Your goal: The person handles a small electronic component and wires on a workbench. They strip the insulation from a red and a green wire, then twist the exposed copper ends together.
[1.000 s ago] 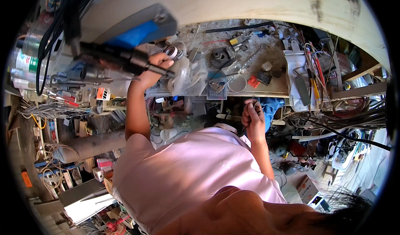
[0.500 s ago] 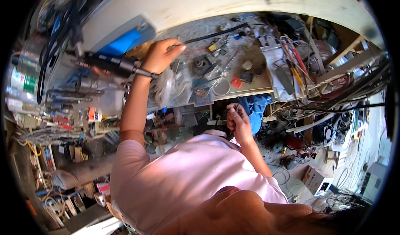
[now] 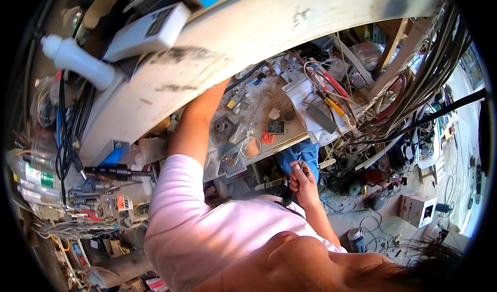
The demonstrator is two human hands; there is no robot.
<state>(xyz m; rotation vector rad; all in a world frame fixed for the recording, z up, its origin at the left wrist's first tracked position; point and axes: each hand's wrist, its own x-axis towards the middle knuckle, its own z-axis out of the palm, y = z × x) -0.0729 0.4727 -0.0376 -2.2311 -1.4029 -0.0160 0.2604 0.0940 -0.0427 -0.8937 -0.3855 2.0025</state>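
Note:
My left arm (image 3: 194, 126) reaches forward beneath the broad white shelf board (image 3: 290, 12), which hides my left hand. My right hand (image 3: 303, 179), low in front of me by blue cloth (image 3: 299, 152), is closed around a small dark item too hidden to name. Below the board, the cluttered bench (image 3: 292, 136) holds a round dish (image 3: 251, 147), small red pieces (image 3: 267, 136), a grey cast part (image 3: 223, 127) and pale papers (image 3: 308, 110) with a yellow-handled tool (image 3: 335, 107). A black cylindrical tool (image 3: 111, 171) lies left of my arm.
A white bottle (image 3: 83, 61) and white box (image 3: 147, 30) sit on the board at upper left. Hanging cable coils (image 3: 424, 74) crowd the right. A carton (image 3: 414, 209) and loose wires lie on the floor. Tangled cables and parts fill the lower left.
My left hand has left the black tool and gone forward, out of sight behind the board. The view has shifted, bringing the board's top into sight. My right hand stays low and closed.

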